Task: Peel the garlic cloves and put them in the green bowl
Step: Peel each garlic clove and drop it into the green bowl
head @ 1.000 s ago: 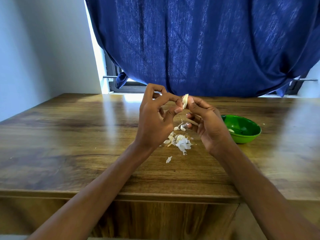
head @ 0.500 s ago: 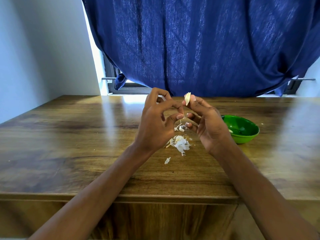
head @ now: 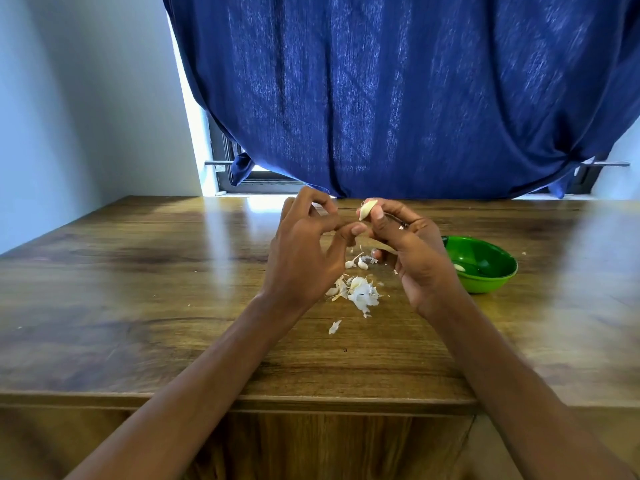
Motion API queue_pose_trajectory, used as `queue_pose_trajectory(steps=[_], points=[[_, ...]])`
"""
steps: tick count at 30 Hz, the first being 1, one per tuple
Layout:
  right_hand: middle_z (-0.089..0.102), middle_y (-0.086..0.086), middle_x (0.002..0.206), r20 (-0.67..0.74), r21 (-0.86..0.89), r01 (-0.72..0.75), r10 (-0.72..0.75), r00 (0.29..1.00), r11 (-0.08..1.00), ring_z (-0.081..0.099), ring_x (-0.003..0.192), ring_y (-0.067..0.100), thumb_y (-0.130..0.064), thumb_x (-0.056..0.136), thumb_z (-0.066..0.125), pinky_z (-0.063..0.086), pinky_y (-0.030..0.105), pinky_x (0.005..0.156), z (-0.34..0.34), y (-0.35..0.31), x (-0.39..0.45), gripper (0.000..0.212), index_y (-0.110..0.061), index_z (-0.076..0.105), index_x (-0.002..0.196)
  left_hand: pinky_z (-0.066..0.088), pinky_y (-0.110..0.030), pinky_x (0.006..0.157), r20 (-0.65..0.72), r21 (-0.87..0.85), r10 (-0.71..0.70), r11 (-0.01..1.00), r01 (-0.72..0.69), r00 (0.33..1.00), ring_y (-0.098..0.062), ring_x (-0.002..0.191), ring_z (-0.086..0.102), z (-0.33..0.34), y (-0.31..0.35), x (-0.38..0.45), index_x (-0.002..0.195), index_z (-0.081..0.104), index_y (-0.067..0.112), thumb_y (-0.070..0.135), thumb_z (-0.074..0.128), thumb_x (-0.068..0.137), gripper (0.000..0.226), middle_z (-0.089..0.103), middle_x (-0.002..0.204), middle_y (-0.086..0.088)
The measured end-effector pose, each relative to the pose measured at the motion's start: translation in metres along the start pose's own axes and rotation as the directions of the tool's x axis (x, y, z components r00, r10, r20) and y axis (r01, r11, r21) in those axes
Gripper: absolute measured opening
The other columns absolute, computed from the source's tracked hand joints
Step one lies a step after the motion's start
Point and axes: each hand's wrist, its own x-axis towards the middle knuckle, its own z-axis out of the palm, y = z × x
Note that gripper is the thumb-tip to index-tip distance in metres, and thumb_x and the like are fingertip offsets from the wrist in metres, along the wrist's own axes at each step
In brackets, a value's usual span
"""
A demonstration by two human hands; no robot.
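Note:
A pale garlic clove (head: 367, 208) is held up over the wooden table, pinched between the thumb and fingers of my right hand (head: 414, 254). My left hand (head: 304, 252) is beside it, fingers curled, with thumb and forefinger pinching at the clove's lower end. The green bowl (head: 498, 284) sits on the table just right of my right hand, partly hidden by it. One peeled clove (head: 459, 267) lies inside the bowl.
A heap of white garlic skins (head: 360, 292) lies on the table (head: 138, 289) below my hands, with two small cloves (head: 356, 263) behind it and one stray skin (head: 334, 327) nearer me. A blue curtain (head: 398, 98) hangs behind the table.
Both hands stay together over the skin heap. My left thumb and forefinger have slid from the clove's side down to its lower end, and more of the clove shows above my right fingers.

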Motion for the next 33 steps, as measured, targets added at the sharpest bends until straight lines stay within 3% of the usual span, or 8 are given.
queue_pose_trajectory(steps=[5, 11, 16, 19, 21, 23, 29, 33], points=[[0.075, -0.011, 0.086, -0.008, -0.050, 0.025, -0.026, 1.000, 0.998, 0.064, 0.074, -0.001, -0.019, 0.091, 0.069, 0.048, 0.023, 0.064, 0.0019, 0.0005, -0.0003, 0.009, -0.026, 0.073, 0.095, 0.038, -0.011, 0.072, -0.042, 0.004, -0.018, 1.000, 0.018, 0.999, -0.014, 0.096, 0.054, -0.0007, 0.0008, 0.0002, 0.105, 0.073, 0.014, 0.013, 0.066, 0.097, 0.010, 0.056, 0.109, 0.001], [0.077, -0.003, 0.086, 0.005, -0.116, 0.080, -0.080, 0.997, 0.990, 0.068, 0.077, 0.005, -0.016, 0.088, 0.072, 0.053, 0.020, 0.063, 0.0052, 0.0020, -0.0018, 0.009, -0.018, 0.073, 0.096, 0.045, -0.011, 0.066, -0.161, -0.160, 0.036, 0.985, -0.062, 0.986, -0.011, 0.081, 0.064, -0.0026, 0.0085, 0.0014, 0.098, 0.068, 0.007, 0.009, 0.074, 0.092, 0.009, 0.068, 0.093, 0.002], [0.078, 0.007, 0.092, 0.083, 0.007, 0.040, -0.041, 0.996, 0.999, 0.075, 0.088, 0.014, -0.008, 0.086, 0.068, 0.060, 0.023, 0.072, 0.0085, -0.0004, -0.0040, 0.009, -0.011, 0.071, 0.094, 0.044, -0.008, 0.067, -0.149, -0.252, -0.062, 0.968, 0.023, 0.987, -0.005, 0.082, 0.066, -0.0041, 0.0097, 0.0019, 0.095, 0.069, 0.014, 0.004, 0.077, 0.087, 0.015, 0.071, 0.090, 0.008], [0.078, 0.010, 0.090, 0.107, 0.077, -0.001, -0.007, 0.994, 0.997, 0.075, 0.084, 0.017, -0.001, 0.086, 0.065, 0.061, 0.024, 0.074, 0.0084, -0.0009, -0.0034, 0.012, -0.008, 0.070, 0.095, 0.052, -0.019, 0.058, -0.116, -0.343, -0.129, 0.936, 0.083, 0.985, -0.006, 0.079, 0.065, -0.0047, 0.0095, 0.0033, 0.095, 0.067, 0.017, 0.003, 0.075, 0.088, 0.018, 0.070, 0.089, 0.011], [0.077, 0.009, 0.088, 0.095, 0.059, 0.005, -0.010, 0.995, 0.998, 0.074, 0.081, 0.014, 0.001, 0.087, 0.064, 0.060, 0.022, 0.074, 0.0082, -0.0001, -0.0028, 0.013, -0.008, 0.070, 0.095, 0.057, -0.033, 0.056, -0.076, -0.369, -0.116, 0.926, 0.080, 0.990, -0.007, 0.080, 0.064, -0.0036, 0.0082, 0.0034, 0.096, 0.064, 0.017, 0.002, 0.074, 0.088, 0.019, 0.068, 0.091, 0.011], [0.077, 0.009, 0.089, 0.092, 0.042, 0.014, -0.017, 0.996, 0.999, 0.073, 0.080, 0.013, 0.000, 0.087, 0.065, 0.059, 0.022, 0.075, 0.0082, 0.0004, -0.0025, 0.014, -0.009, 0.070, 0.097, 0.057, -0.037, 0.059, -0.052, -0.357, -0.073, 0.933, 0.050, 0.996, -0.009, 0.082, 0.063, -0.0026, 0.0067, 0.0031, 0.099, 0.063, 0.015, -0.001, 0.071, 0.089, 0.021, 0.066, 0.093, 0.008], [0.078, 0.005, 0.086, 0.124, 0.062, -0.014, 0.007, 0.992, 0.998, 0.073, 0.081, 0.012, -0.010, 0.078, 0.069, 0.059, 0.022, 0.078, 0.0086, 0.0012, -0.0027, 0.021, -0.013, 0.071, 0.098, 0.043, -0.014, 0.067, -0.001, -0.332, -0.039, 0.943, 0.037, 0.999, -0.008, 0.081, 0.057, -0.0015, 0.0068, 0.0026, 0.101, 0.059, 0.014, -0.006, 0.069, 0.088, 0.026, 0.063, 0.089, -0.001], [0.078, 0.006, 0.089, 0.144, 0.067, -0.014, 0.004, 0.990, 0.998, 0.073, 0.084, 0.012, -0.015, 0.072, 0.068, 0.058, 0.022, 0.079, 0.0093, 0.0015, -0.0024, 0.026, -0.011, 0.071, 0.098, 0.046, -0.016, 0.066, -0.037, -0.361, -0.071, 0.931, 0.053, 0.997, -0.005, 0.079, 0.058, -0.0024, 0.0065, 0.0028, 0.100, 0.060, 0.012, -0.005, 0.071, 0.087, 0.024, 0.064, 0.091, 0.002]])
